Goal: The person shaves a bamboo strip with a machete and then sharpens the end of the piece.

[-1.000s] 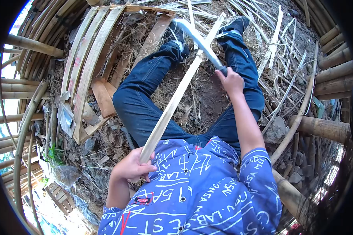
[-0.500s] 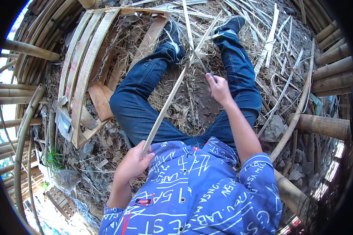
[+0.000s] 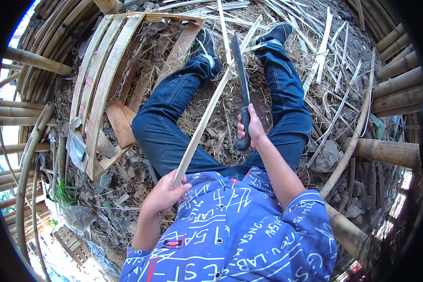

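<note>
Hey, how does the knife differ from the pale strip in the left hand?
The knife has a dark blade and handle; the strip is pale. The strip is longer than the knife. The right hand grips the knife by its handle, while the left hand holds the strip near one end. Both are long and narrow.
</note>
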A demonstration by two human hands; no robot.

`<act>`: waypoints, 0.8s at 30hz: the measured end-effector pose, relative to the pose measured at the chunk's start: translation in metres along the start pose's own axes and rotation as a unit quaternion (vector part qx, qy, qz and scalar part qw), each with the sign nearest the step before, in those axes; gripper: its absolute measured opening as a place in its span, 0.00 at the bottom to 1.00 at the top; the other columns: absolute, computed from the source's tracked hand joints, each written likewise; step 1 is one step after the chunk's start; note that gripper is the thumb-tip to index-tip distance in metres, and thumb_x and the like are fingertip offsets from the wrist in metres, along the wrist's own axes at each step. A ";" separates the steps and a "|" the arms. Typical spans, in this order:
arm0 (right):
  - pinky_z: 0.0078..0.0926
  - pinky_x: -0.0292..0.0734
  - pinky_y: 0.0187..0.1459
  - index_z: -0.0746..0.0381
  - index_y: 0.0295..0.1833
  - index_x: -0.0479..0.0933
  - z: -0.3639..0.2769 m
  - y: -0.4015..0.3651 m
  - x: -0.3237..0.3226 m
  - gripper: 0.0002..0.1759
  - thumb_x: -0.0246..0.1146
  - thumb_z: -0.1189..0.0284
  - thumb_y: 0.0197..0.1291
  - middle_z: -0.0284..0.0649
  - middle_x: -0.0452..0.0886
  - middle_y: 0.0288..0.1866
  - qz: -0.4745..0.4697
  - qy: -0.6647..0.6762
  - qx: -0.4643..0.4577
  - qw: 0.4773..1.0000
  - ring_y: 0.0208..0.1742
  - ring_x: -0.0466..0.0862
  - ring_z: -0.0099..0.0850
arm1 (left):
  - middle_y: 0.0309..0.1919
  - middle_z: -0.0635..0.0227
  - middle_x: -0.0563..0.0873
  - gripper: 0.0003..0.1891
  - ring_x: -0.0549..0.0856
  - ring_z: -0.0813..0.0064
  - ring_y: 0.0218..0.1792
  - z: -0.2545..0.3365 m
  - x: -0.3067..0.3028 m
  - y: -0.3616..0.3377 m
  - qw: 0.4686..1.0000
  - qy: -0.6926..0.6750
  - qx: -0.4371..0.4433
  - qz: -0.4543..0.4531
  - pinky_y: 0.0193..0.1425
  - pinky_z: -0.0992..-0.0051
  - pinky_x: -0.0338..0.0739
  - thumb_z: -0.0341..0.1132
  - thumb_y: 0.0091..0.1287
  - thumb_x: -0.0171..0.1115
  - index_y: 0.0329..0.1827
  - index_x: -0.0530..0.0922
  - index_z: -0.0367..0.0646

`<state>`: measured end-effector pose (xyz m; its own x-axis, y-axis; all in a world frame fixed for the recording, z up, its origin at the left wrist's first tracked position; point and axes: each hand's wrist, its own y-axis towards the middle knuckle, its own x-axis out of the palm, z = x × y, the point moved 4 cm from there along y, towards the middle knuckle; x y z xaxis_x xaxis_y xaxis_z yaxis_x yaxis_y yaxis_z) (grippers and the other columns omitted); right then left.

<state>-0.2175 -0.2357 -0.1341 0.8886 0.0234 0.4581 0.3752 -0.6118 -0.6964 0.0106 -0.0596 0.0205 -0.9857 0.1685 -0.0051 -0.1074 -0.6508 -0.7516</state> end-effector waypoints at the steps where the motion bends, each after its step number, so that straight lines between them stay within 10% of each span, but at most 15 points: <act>1: 0.26 0.67 0.20 0.55 0.34 0.67 0.005 -0.005 0.002 0.35 0.42 0.32 0.65 0.28 0.66 0.16 0.001 0.000 0.002 1.000 0.12 0.66 0.22 | 0.28 0.71 0.77 0.10 0.79 0.83 0.27 -0.003 0.000 0.003 1.000 0.012 0.005 0.008 0.30 0.77 0.81 0.30 0.67 0.64 0.41 0.70 0.38; 24: 0.22 0.61 0.16 0.55 0.34 0.67 -0.027 -0.043 0.007 0.36 0.41 0.31 0.65 0.26 0.63 0.14 -0.121 0.176 0.046 0.976 0.10 0.63 0.20 | 0.17 0.57 0.76 0.15 0.77 0.63 0.19 0.012 -0.003 0.011 0.949 0.260 0.059 0.169 0.27 0.64 0.70 0.36 0.61 0.68 0.38 0.71 0.36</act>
<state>-0.2341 -0.2308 -0.0859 0.6319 -0.1239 0.7651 0.5990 -0.5483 -0.5836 0.0109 -0.0763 0.0199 -0.7723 0.2581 -0.5805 0.1588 -0.8064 -0.5697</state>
